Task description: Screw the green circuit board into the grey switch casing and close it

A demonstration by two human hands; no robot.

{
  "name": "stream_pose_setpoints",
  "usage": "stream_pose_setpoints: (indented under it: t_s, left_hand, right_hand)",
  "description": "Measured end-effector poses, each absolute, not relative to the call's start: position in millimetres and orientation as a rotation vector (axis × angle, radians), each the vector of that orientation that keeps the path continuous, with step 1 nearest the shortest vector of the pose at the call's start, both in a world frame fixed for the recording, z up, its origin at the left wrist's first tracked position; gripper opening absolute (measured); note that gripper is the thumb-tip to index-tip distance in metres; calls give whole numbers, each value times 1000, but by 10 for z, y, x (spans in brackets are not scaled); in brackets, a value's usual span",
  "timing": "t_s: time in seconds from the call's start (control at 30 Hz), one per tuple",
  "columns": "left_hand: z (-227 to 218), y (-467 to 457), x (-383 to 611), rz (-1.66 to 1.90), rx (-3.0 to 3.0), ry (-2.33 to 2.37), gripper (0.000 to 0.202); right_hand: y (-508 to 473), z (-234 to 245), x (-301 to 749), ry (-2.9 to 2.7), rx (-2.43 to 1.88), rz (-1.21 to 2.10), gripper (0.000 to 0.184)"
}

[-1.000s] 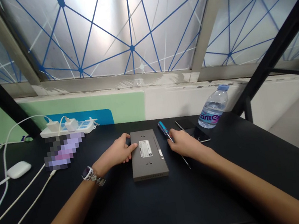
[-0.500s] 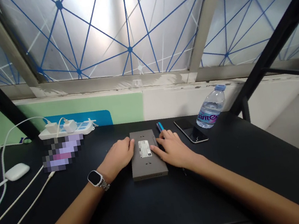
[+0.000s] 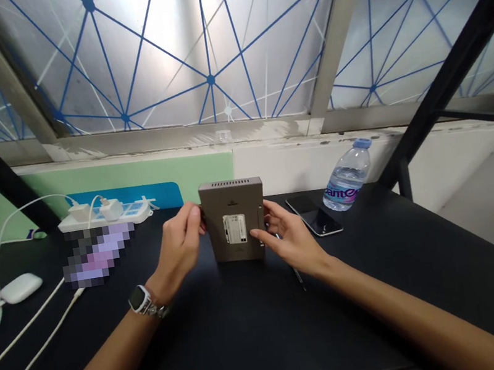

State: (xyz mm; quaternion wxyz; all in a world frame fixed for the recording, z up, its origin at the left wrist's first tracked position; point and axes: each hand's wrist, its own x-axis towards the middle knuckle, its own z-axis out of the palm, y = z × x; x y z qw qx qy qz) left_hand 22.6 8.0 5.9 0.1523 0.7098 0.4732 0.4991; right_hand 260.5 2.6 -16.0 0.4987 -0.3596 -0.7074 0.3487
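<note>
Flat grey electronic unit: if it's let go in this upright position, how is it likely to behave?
The flat grey electronic unit looks rigid: its casing shows no bend. Thin and upright between the left hand and right hand, it would probably tip if released. Its smooth face may be a little slippery.

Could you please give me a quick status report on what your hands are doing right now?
Left hand and right hand hold grey device on edge. Screwdriver on table, below right hand.
</note>
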Motion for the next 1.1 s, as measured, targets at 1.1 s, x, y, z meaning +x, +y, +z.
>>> stream_pose_setpoints:
  t_s: [1.1]
  left_hand:
    - [-150,126,468,1133,999,960,49]
  right_hand:
    - [200,-115,2753,-1472,-1015,1275,39]
